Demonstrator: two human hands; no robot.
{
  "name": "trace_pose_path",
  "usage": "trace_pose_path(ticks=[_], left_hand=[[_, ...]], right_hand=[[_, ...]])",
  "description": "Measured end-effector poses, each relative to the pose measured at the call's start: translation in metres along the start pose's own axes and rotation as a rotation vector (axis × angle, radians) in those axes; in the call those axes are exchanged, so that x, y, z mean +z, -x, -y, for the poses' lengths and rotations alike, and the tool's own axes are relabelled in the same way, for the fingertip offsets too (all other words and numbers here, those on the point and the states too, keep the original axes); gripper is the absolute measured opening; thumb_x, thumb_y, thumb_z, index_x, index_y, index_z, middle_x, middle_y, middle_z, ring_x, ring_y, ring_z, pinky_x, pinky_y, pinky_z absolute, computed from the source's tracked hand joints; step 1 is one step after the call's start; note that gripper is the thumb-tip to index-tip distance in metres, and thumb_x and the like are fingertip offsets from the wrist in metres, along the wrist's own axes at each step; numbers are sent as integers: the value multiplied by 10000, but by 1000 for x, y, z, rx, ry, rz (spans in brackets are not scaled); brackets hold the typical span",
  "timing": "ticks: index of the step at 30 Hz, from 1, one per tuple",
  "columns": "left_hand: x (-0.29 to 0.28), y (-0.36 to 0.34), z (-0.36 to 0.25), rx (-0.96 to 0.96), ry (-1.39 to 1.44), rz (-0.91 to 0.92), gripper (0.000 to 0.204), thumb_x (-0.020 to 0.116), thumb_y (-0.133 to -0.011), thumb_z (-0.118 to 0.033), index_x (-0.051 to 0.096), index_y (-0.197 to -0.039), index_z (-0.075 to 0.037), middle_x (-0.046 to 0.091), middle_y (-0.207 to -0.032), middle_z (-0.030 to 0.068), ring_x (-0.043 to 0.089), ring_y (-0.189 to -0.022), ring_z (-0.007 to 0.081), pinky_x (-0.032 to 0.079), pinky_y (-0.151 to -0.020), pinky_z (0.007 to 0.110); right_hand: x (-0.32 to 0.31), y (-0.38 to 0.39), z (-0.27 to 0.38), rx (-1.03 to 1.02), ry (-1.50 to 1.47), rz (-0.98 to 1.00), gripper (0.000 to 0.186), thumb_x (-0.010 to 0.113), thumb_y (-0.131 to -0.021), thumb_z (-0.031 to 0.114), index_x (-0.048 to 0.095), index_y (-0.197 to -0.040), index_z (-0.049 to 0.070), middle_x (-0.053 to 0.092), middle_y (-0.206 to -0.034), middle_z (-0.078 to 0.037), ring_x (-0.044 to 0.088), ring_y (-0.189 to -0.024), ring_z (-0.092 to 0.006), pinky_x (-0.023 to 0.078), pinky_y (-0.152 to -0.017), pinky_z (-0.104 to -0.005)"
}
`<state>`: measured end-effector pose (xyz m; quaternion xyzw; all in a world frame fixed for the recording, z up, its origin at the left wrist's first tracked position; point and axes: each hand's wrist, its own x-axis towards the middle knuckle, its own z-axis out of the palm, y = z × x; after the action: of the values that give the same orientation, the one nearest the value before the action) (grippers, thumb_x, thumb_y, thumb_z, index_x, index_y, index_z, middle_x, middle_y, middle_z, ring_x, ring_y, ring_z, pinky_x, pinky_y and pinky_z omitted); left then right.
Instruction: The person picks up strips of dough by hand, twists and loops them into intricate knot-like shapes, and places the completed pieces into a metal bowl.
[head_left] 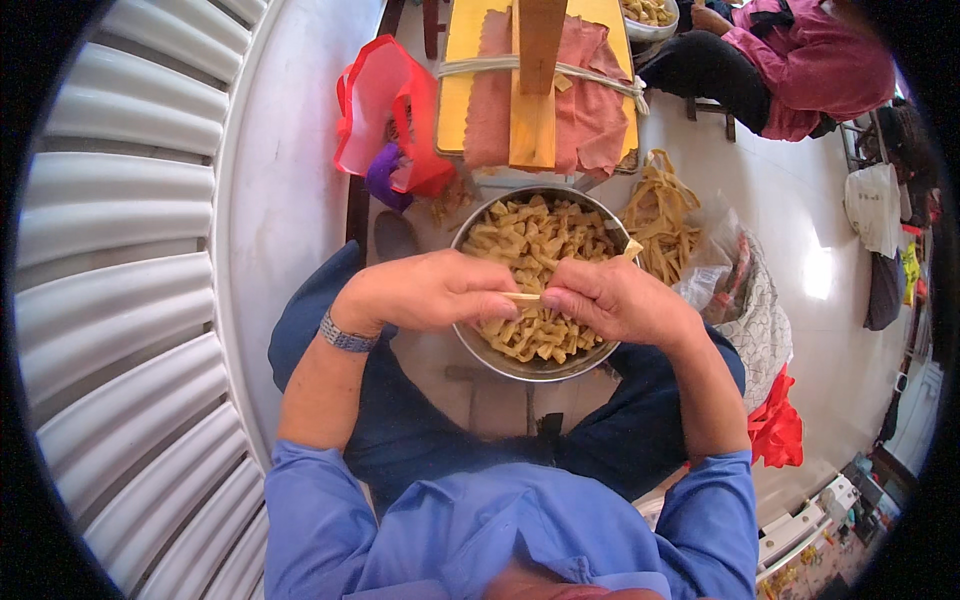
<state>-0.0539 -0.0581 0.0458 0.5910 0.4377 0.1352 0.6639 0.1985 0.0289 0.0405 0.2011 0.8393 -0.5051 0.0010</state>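
Note:
My left hand (pixel 435 290), a metal-banded watch (pixel 347 333) on its wrist, pinches one end of a pale yellow strip (pixel 524 297) between thumb and fingers. My right hand (pixel 618 300) grips the same strip a short way along, thumb on top; a pale end pokes out behind its knuckles. Both hands are held over a round metal bowl (pixel 562 376) between my knees. Short, tan-yellow cut pieces (pixel 540 235) fill the bowl; I cannot tell what material they are. Longer strips of similar colour lie in a loose heap (pixel 662 215) just right of the bowl.
Beyond the bowl stands a yellow board (pixel 455 100) with pink cloth (pixel 595 110), a wooden bar (pixel 533 125) and white rope. A red bag (pixel 385 100) is at left, clear plastic (pixel 712 272) at right. At far right sits another person (pixel 800 70).

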Motion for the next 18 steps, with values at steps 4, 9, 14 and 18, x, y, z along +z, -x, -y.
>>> trace_pose_path(ticks=[4,9,14,18], left_hand=[[-4,-8,0,4,206,-274,209,583,-1020,-250,624,-1091,-58,581,-835,-44,538,-753,66,464,-669,239],[-29,-35,-7,119,148,-806,195,578,-1015,-193,636,-1118,-37,614,-868,-22,568,-770,66,471,-678,224],[-42,-69,1,195,-190,-1037,206,606,-976,-174,647,-1094,-9,665,-876,40,621,-802,106,504,-710,275],[-34,-71,17,195,-523,-1111,218,630,-943,-182,666,-1056,0,692,-873,84,643,-778,138,518,-725,307]], right_hand=[[-19,-6,8,91,-61,-118,211,656,-959,254,625,-979,46,619,-745,-154,637,-681,-313,501,-631,-396],[-33,-32,-6,-3,6,-461,192,638,-957,202,653,-1060,41,668,-844,-169,671,-768,-319,522,-695,-383],[-40,-65,-32,-109,241,-715,158,614,-940,164,648,-1033,40,668,-913,-218,662,-866,-394,530,-731,-426],[-35,-63,-38,250,384,-659,147,601,-932,161,639,-995,34,662,-919,-226,653,-870,-405,526,-722,-426]])
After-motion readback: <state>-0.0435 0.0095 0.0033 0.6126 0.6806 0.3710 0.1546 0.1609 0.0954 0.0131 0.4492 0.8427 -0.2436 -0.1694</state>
